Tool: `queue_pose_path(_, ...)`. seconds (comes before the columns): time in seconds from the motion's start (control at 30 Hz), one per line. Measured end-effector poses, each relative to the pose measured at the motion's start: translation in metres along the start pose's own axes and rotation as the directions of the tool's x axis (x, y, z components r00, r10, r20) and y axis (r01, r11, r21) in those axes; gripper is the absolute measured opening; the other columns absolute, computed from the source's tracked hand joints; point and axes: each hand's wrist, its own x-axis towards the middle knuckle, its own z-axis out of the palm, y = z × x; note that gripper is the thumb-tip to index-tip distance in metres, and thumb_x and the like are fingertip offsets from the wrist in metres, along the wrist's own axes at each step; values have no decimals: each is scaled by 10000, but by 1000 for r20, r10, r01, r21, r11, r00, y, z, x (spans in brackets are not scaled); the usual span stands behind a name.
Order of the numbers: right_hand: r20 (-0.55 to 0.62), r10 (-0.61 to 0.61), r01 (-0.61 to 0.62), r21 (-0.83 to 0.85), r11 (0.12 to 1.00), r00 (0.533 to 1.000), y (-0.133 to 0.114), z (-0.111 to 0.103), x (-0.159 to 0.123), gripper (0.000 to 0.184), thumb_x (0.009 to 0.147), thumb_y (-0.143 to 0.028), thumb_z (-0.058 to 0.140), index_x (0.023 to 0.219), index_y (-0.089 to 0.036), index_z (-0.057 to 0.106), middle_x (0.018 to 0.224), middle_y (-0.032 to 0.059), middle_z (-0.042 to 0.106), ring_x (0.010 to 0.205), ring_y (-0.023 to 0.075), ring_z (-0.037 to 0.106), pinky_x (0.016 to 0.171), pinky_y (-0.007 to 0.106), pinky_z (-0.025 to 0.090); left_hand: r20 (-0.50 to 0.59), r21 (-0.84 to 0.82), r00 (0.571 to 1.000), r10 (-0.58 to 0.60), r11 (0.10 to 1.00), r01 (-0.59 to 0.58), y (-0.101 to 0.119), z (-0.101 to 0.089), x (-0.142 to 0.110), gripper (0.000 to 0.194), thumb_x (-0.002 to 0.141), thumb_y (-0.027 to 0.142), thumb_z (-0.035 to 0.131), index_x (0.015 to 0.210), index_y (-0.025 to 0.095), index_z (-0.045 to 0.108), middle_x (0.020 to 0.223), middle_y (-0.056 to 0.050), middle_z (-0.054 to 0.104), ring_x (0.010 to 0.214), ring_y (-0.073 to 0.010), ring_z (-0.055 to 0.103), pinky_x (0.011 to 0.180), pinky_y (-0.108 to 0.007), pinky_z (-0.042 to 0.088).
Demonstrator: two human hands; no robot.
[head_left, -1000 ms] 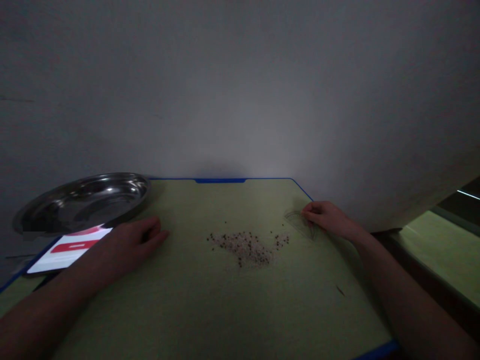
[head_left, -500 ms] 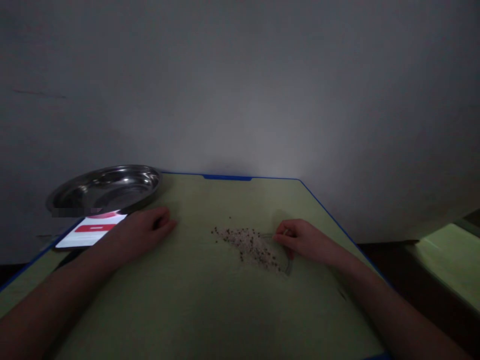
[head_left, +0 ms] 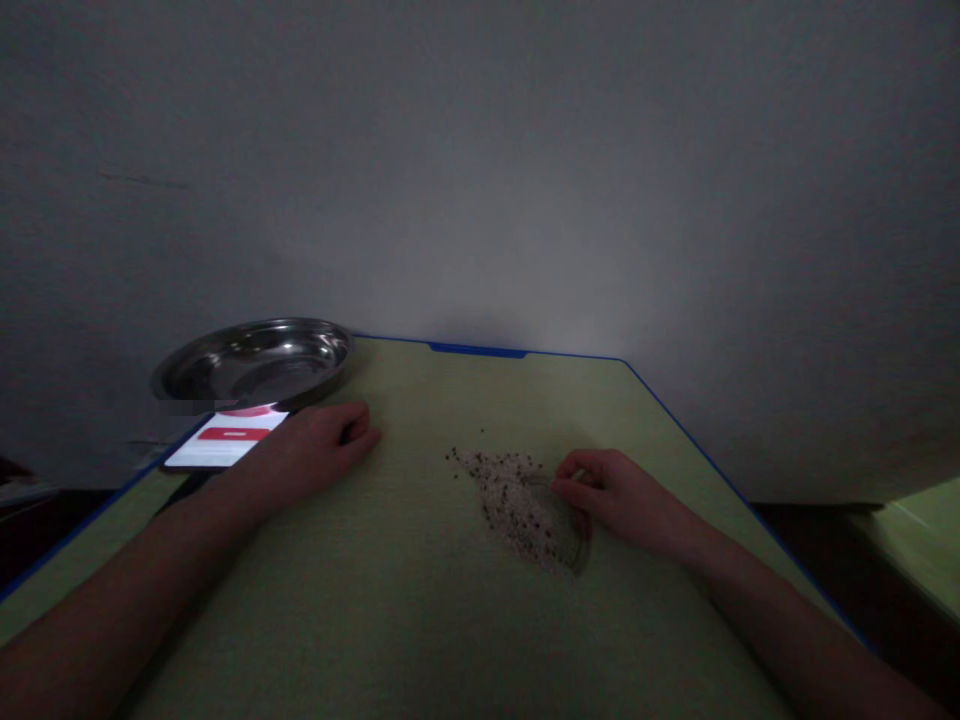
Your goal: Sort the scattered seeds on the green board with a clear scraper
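A heap of small pale grains (head_left: 517,510) mixed with dark seeds or beans lies on the pale green table (head_left: 420,600), with a few dark ones strewn at its far left. At the heap's right side is a clear round dish (head_left: 576,555), hard to make out; only its curved rim shows. My right hand (head_left: 604,490) is closed at that rim, thumb and forefinger together, its lower fingers partly behind the clear wall. Left of the heap, my left hand (head_left: 337,438) rests on the table, fingers curled in, with nothing visible in them.
A shiny oval steel basin (head_left: 259,360) stands at the back left. Before it lies a phone (head_left: 217,440) with a lit screen, partly covered by my left forearm. A grey wall (head_left: 480,200) rises behind the blue-edged table. Another pale green surface (head_left: 922,530) shows at right.
The view has shifted, moving the scene slightly right. The clear dish seems to have moved at the heap, and the grains are gathered more to its left. My left hand stays by the phone.
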Motion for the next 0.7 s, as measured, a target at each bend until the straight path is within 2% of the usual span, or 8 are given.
queue_pose_path(0.17,-6,-19,19,-59,998,1000,-12,10,-7,140,849,-263,520,774,-178,603,578,2,626,532,137,572,486,227,389,-18,-7,999,34,999,-34,-1,2,0,309,826,452,407,639,207,420,595,21,488,549,-132,460,532,-271,281)
queue_pose_path(0.27,-16,-55,53,-136,989,998,-16,4,-11,174,869,-312,499,808,-194,610,571,-5,637,522,138,562,488,236,376,-46,-27,998,48,998,-50,-1,3,-1,300,819,443,416,632,208,419,588,20,483,539,-127,453,521,-271,273)
queue_pose_path(0.43,-116,-157,106,-355,929,981,-34,-5,-21,223,881,-377,495,818,-212,632,522,-18,623,450,123,501,470,243,326,-61,-26,996,61,998,-63,-2,5,-2,286,808,424,431,622,206,424,587,17,486,530,-124,445,516,-275,266)
queue_pose_path(0.53,-95,-204,150,-404,903,974,-55,11,-27,189,875,-324,506,795,-212,636,535,-19,623,441,109,483,476,237,316,-65,-28,995,70,997,-72,-3,5,-1,287,812,421,427,621,207,414,591,17,483,527,-122,438,515,-277,261)
queue_pose_path(0.7,27,-291,280,-367,887,956,-83,56,-28,97,823,-199,557,790,-204,648,604,-13,645,518,105,528,506,224,314,-64,-26,995,76,997,-78,-3,5,-1,296,819,432,423,624,210,402,594,19,479,529,-123,434,514,-279,257)
